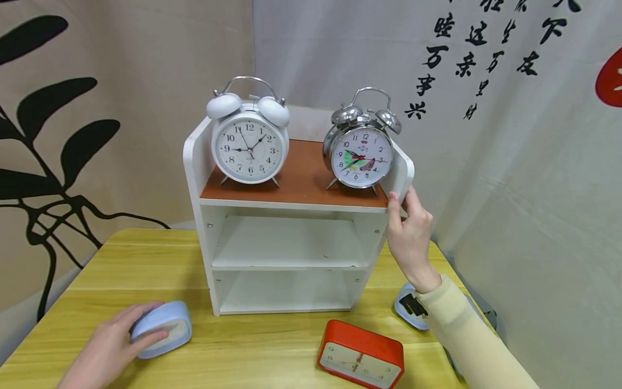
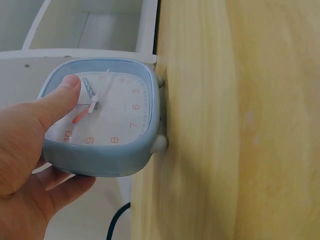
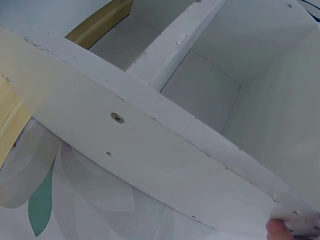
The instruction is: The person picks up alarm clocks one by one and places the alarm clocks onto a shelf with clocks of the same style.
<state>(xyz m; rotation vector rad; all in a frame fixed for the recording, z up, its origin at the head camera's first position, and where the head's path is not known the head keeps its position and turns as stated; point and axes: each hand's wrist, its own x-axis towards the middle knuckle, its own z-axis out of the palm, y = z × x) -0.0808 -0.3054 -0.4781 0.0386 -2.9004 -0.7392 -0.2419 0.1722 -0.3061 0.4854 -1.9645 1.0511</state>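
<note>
On the left of the wooden table, my left hand (image 1: 114,337) holds a light blue alarm clock (image 2: 110,162) by its side. In the left wrist view the thumb lies over the clock's face, other fingers are behind it, and its small feet are at the tabletop. My right hand (image 1: 410,237) grips the right side panel of a white shelf unit (image 1: 291,204), thumb at the front edge near the brown top board. On that board stand a white twin-bell alarm clock (image 1: 250,151) at left and a silver twin-bell alarm clock (image 1: 362,156) at right, beside the right hand.
A red rectangular clock (image 1: 362,351) sits on the table (image 1: 257,346) in front of the shelf. A light blue rounded object (image 1: 405,310) lies at right, partly hidden by the right sleeve. Curtains with dark plant shapes and writing hang behind.
</note>
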